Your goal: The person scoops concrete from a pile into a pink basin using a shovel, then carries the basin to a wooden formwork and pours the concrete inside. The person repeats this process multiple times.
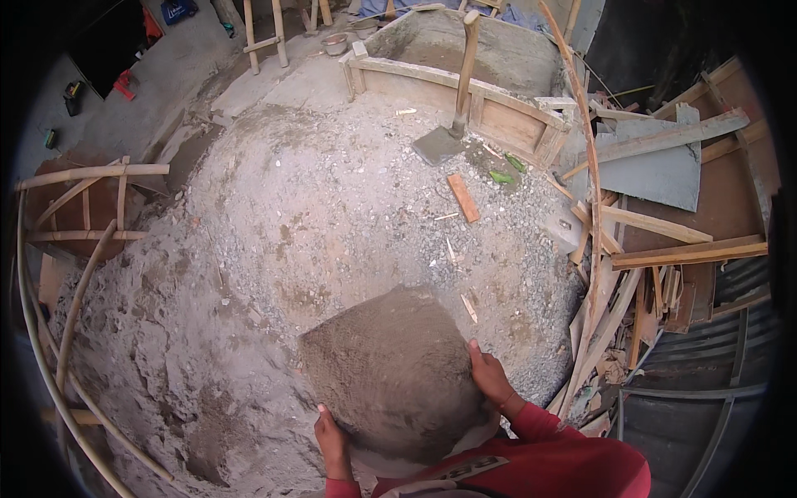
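A broad, roughly square grey-brown sheet [390, 365] with a fine, mesh-like surface is held in front of my body, above the gravelly ground. Its far corner points away from me, and the near part looks darker and smoother. My left hand [332, 441] grips its near left edge, with the thumb showing at the rim. On the right edge, my right hand [493, 378] is closed, fingers mostly hidden. Farther off, a shovel [466, 75] stands upright, its flat blade on the gravel and its handle against a wooden mixing box [398, 68].
A reddish-brown brick-like block [462, 198] lies on the gravel [332, 183] beyond the sheet. Loose planks and boards [664, 141] crowd the right side. Bent poles [70, 324] and a wooden frame [91, 174] stand at left. A small bowl [334, 44] sits near the box.
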The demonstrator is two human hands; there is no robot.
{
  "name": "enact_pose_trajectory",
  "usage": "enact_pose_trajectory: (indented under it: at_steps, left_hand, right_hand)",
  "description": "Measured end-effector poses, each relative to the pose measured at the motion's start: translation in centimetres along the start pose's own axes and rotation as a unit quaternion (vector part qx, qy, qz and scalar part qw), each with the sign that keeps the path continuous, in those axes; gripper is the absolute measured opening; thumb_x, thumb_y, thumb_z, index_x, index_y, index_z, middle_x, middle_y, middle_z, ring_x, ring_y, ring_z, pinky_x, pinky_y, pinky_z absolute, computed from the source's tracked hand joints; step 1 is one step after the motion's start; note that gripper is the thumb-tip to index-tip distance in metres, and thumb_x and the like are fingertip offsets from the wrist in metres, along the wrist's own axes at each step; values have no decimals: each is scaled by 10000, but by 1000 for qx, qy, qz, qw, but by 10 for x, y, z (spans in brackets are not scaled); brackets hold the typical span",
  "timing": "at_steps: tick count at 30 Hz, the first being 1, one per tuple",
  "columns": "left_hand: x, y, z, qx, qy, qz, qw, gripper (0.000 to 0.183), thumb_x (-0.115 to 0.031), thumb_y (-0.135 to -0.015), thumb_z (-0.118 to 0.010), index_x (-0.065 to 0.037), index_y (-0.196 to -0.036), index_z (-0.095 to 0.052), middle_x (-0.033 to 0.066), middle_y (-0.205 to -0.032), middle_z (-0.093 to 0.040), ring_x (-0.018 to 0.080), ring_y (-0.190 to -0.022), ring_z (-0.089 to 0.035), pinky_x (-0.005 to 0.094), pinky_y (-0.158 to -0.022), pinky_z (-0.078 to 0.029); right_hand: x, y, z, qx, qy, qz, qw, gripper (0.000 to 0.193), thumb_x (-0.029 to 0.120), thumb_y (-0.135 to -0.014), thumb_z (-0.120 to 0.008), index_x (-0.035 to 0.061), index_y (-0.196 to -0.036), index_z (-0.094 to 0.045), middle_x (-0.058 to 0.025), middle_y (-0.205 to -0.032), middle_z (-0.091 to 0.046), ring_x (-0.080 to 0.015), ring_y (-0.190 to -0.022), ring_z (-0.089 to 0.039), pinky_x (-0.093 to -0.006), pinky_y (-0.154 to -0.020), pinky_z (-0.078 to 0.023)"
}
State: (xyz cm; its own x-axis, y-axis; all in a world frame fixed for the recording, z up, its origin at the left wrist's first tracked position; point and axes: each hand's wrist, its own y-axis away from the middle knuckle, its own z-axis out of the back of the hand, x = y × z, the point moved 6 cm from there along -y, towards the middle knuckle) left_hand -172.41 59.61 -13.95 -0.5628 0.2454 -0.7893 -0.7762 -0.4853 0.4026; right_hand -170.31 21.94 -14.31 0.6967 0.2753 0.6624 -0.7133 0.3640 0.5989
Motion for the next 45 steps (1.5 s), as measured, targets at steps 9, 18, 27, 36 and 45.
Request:
enact_pose_trajectory:
  at_steps: [9,18,27,36,45]
  left_hand:
    - [-128,-130,-62,133,-73,48,987,705,-555,-1031,-372,95,-980,-639,82,-885,-640,179,-794,-534,369,-741,-449]
    - [-305,-209,-122,171,-34,-1,985,686,-507,-1044,-383,125,-967,-637,120,-898,-672,172,-842,-561,338,-798,-458]
    - [-474,-313,-185,182,-80,-47,979,706,-521,-1045,-362,129,-985,-633,132,-895,-674,189,-836,-561,349,-803,-462]
    - [-651,-371,-248,183,-106,-28,977,691,-506,-1049,-360,121,-997,-646,124,-912,-676,189,-842,-566,344,-819,-461]
    - [-815,-464,-376,269,-166,-70,946,725,-541,-1027,-352,126,-1088,-633,153,-935,-678,234,-863,-624,343,-822,-476]
  right_hand:
    - [107,-93,32,-52,-33,-7,998,876,633,-1003,-236,-136,-953,-653,-386,-951,-629,-535,-1035,-580,-512,-904,-423]
    - [249,-133,97,-82,-32,-80,993,842,608,-1016,-229,-120,-1076,-648,-398,-1072,-612,-537,-1137,-539,-507,-968,-413]
    - [382,-251,147,-77,-116,-71,988,802,604,-1018,-272,-102,-1052,-652,-381,-1020,-629,-523,-1080,-573,-490,-934,-426]
    - [524,-333,220,-83,-156,-91,980,824,625,-1005,-289,-116,-1003,-648,-362,-999,-636,-512,-1060,-580,-490,-911,-428]
    - [600,-451,272,-151,-159,-148,965,894,644,-1001,-237,-151,-1072,-640,-409,-1085,-602,-532,-1133,-554,-501,-994,-404]
